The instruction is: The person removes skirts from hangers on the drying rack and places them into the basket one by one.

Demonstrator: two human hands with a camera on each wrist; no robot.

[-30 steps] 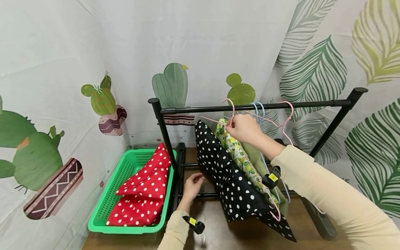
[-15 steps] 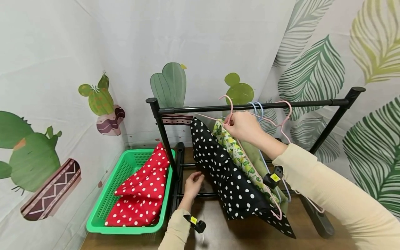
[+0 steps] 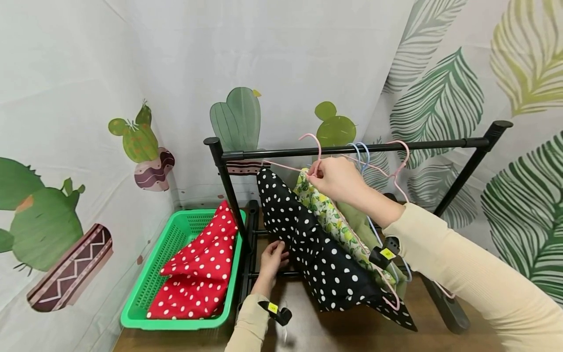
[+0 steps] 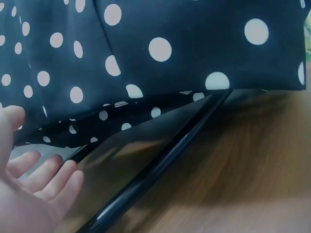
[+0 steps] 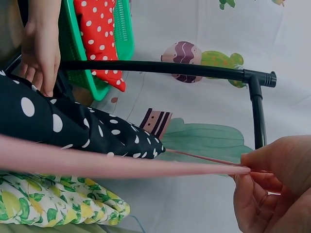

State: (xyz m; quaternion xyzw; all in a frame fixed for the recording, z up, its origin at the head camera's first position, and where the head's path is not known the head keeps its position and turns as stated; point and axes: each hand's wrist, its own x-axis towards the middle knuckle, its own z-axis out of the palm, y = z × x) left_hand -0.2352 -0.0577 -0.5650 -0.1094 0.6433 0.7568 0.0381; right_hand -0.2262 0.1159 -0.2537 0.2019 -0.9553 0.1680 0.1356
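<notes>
With fingers of the right hand (image 3: 339, 180) pinched on the pink hanger (image 3: 318, 145), has slid it left. Brings the black cloth (image 3: 310, 237) nearer the relaxed, empty left hand (image 3: 270, 263).

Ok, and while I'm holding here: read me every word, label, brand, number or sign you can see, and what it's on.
No text can be read in these views.
Left yellow label, on the left wrist camera: marks too small to read.
Right yellow label, on the right wrist camera: also too small.
No lettering shows on the green basket, black polka-dot cloth or held pink hanger.
</notes>
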